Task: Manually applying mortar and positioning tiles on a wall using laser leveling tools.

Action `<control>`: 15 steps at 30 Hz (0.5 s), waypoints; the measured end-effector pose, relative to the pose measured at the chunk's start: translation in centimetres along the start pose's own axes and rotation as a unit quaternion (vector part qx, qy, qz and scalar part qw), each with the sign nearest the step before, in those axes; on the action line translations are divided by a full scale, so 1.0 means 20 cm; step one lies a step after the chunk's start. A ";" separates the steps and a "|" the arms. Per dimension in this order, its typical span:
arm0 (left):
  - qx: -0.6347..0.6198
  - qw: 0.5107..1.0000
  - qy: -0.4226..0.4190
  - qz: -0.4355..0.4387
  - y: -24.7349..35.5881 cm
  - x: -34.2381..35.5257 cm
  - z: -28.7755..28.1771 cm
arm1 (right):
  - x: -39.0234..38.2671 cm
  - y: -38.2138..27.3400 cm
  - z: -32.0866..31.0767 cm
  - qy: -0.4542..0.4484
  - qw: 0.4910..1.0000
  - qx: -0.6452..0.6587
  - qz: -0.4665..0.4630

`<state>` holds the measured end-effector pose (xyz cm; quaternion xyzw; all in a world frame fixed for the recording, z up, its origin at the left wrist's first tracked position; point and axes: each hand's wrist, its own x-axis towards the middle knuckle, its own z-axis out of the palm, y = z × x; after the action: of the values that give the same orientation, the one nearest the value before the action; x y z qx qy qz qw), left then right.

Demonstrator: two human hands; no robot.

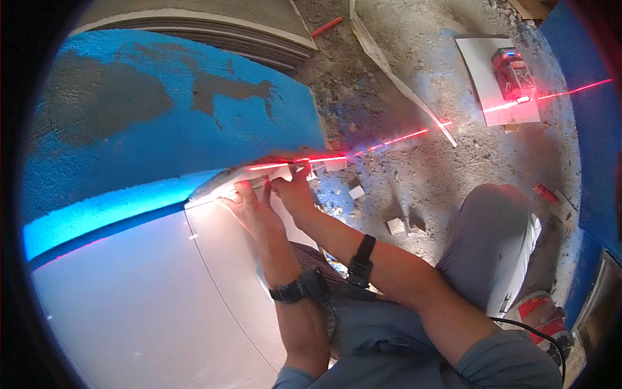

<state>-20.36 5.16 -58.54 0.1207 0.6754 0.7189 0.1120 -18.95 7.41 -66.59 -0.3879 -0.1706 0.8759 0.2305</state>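
A narrow glossy white tile [223, 249] stands against the blue wall [253, 123], its top edge lit brightly. My left hand [253, 207] is closed at that upper edge, thumb and fingers bent over it. Just right of it, my right hand [295, 191] is also closed, its fingers curled at the tile's far corner. What lies right under those fingertips is partly hidden by glare and the hands. A wider white tile [129, 292] sits to the left, parted from the narrow one by a thin dark seam. A red laser line crosses just above my fingers.
A red laser level [514, 72] stands on a white board [475, 61] at the far right. A pale strip [389, 68] lies across the dusty floor [414, 168]. Stacked panels [259, 39] rest behind the blue wall. Small tile scraps [396, 225] lie near my knee [495, 227].
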 end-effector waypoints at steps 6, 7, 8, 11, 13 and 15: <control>0.038 0.999 -0.009 0.000 0.02 -0.02 -0.03 | -0.06 0.27 -0.43 -0.027 0.900 -0.429 -0.073; 0.032 0.999 -0.001 -0.011 -0.01 -0.04 0.00 | -0.04 0.33 -0.61 -0.003 0.871 -0.484 -0.086; 0.028 0.999 0.007 -0.022 -0.04 -0.04 0.03 | -0.02 0.36 -0.79 0.020 0.837 -0.537 -0.098; 0.030 0.999 0.021 -0.024 -0.02 -0.01 -0.05 | -0.02 0.33 -0.97 -0.003 0.776 -0.627 -0.064; 0.018 0.999 0.026 -0.031 -0.01 0.00 -0.05 | -0.01 0.27 -1.00 0.042 0.731 -0.672 -0.107; 0.005 0.998 0.034 -0.042 -0.01 0.00 -0.04 | 0.00 0.23 -1.02 0.044 0.694 -0.702 -0.155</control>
<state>-20.69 4.36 -58.74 0.0677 0.6871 0.7136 0.1185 -4.74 5.97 -81.97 -0.4433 -0.7831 0.4352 0.0312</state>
